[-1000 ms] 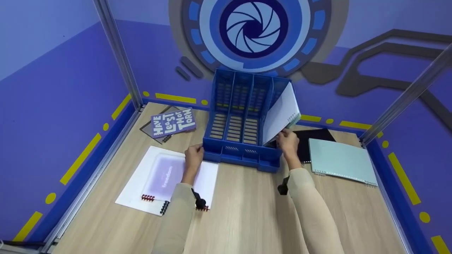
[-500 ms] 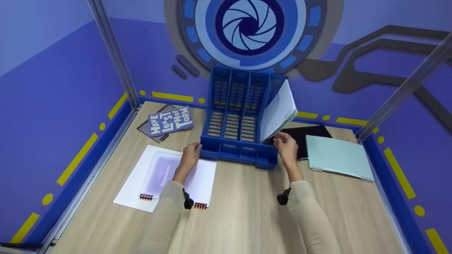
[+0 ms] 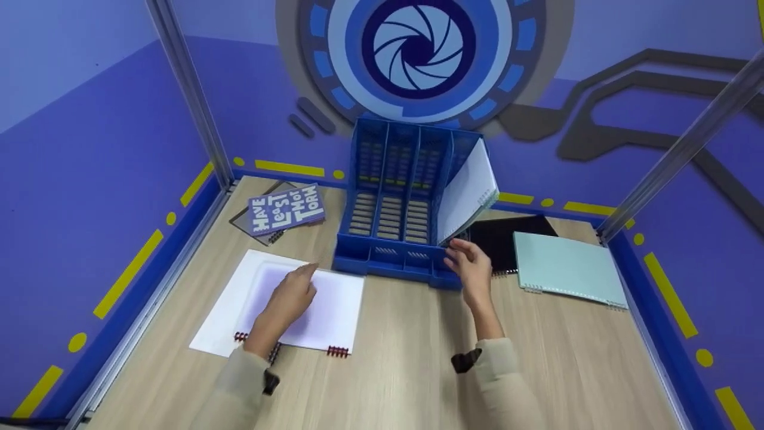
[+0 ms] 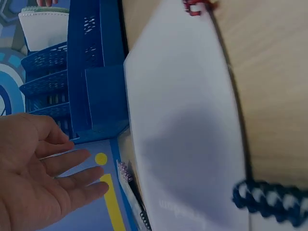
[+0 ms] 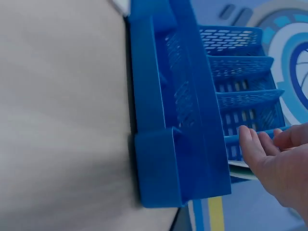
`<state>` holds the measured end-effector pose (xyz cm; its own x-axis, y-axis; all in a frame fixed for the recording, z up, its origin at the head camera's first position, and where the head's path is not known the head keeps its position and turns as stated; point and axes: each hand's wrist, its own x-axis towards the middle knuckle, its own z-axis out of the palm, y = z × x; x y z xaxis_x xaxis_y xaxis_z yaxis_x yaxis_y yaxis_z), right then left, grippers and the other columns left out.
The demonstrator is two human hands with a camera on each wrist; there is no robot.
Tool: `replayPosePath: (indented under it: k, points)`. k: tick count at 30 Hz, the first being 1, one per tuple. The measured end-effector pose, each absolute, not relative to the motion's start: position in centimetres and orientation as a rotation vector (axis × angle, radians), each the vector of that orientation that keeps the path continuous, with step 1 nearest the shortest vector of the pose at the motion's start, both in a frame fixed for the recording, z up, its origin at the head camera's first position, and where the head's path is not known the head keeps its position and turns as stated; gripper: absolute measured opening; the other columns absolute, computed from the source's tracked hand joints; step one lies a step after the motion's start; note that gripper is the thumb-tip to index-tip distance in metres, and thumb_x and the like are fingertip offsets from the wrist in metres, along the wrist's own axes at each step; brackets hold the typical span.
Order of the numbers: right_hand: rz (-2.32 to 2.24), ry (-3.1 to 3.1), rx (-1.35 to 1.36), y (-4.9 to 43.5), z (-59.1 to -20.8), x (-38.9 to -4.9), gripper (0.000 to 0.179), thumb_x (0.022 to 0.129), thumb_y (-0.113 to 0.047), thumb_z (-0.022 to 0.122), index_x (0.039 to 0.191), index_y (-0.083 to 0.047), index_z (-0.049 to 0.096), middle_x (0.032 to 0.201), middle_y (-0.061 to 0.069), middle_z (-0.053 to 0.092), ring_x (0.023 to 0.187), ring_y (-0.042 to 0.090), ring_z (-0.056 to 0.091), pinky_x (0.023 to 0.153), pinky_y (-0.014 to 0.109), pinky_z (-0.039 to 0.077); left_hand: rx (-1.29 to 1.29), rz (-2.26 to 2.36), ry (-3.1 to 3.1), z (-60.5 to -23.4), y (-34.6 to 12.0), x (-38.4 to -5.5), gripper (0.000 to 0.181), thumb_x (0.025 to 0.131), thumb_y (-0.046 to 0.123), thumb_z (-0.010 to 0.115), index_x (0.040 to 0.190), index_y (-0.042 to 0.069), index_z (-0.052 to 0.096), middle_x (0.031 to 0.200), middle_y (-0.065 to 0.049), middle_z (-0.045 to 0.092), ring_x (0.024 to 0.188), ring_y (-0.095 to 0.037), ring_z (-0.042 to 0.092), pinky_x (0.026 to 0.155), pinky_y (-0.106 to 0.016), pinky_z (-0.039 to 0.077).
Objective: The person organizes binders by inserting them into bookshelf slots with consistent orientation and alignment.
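Note:
A blue file organizer (image 3: 355, 249) with upright slots stands against the back wall. In its rightmost slot a spiral notebook (image 3: 470, 190) leans, its white side showing. My right hand (image 3: 471, 272) is at the organizer's front right corner, fingers loosely bent, holding nothing; the right wrist view shows it close over the slot dividers. To the left, my left hand (image 3: 288, 300) hovers over a pale purple notebook (image 3: 331, 307) with red ring binding, its fingers extended and gripping nothing. That notebook lies on a larger white notebook (image 3: 213, 322) with dark rings, and my hand hides part of the cover.
At the back left, a purple lettered notebook (image 3: 286, 209) lies across a grey one (image 3: 240, 222). Right of the organizer lie a black notebook (image 3: 507, 239) and a mint green notebook (image 3: 570, 266) overlapping it. Metal posts and purple walls border the table.
My left hand has left the organizer's left front corner and moved back over the purple notebook. My right hand has let go of the leaning notebook and drawn slightly toward me and left.

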<state>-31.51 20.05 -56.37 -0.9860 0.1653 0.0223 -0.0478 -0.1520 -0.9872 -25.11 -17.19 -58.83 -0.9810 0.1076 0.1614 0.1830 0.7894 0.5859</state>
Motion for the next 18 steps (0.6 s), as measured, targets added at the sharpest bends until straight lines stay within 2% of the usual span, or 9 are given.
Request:
replayPosePath:
  k: [6, 11, 14, 18]
  points:
    - [2.415, -1.773, -0.184, 18.4, -57.5, -29.5, 0.030, 0.101, 0.011, 0.040, 0.127, 0.017, 0.054, 0.128, 0.031, 0.060, 0.113, 0.034, 0.066, 0.096, 0.046, 0.054, -0.214, -0.942, -2.926, -59.5, -19.0, -20.3, 0.042, 0.090, -0.007, 0.057, 0.132, -0.014, 0.057, 0.133, -0.031, 0.060, 0.128, -0.045, 0.055, 0.107, -0.053, 0.043]
    - [2.454, -1.765, -0.156, 16.7, -57.8, -28.4, 0.029, 0.101, 0.010, 0.040, 0.126, 0.017, 0.055, 0.118, 0.019, 0.066, 0.112, 0.033, 0.067, 0.096, 0.048, 0.053, -0.216, -0.930, -2.957, -60.3, -20.5, -17.4, 0.043, 0.088, -0.011, 0.058, 0.131, -0.015, 0.057, 0.133, -0.032, 0.058, 0.129, -0.047, 0.054, 0.108, -0.054, 0.042]
    - [2.481, -1.753, -0.143, 15.6, -57.8, -27.9, 0.030, 0.102, 0.009, 0.040, 0.127, 0.015, 0.055, 0.122, 0.022, 0.064, 0.117, 0.037, 0.064, 0.098, 0.048, 0.053, -0.225, -0.772, -2.944, -60.9, -21.7, -16.3, 0.042, 0.087, -0.012, 0.060, 0.129, -0.013, 0.059, 0.131, -0.033, 0.059, 0.125, -0.049, 0.055, 0.105, -0.055, 0.044]
    - [2.535, -1.732, -0.171, 14.1, -57.9, -27.0, 0.030, 0.102, 0.008, 0.040, 0.128, 0.013, 0.056, 0.129, 0.028, 0.059, 0.116, 0.033, 0.065, 0.097, 0.047, 0.053, -0.219, -0.393, -2.907, -61.8, -23.5, -15.5, 0.040, 0.084, -0.011, 0.068, 0.124, -0.010, 0.062, 0.126, -0.033, 0.062, 0.119, -0.053, 0.057, 0.101, -0.061, 0.045]
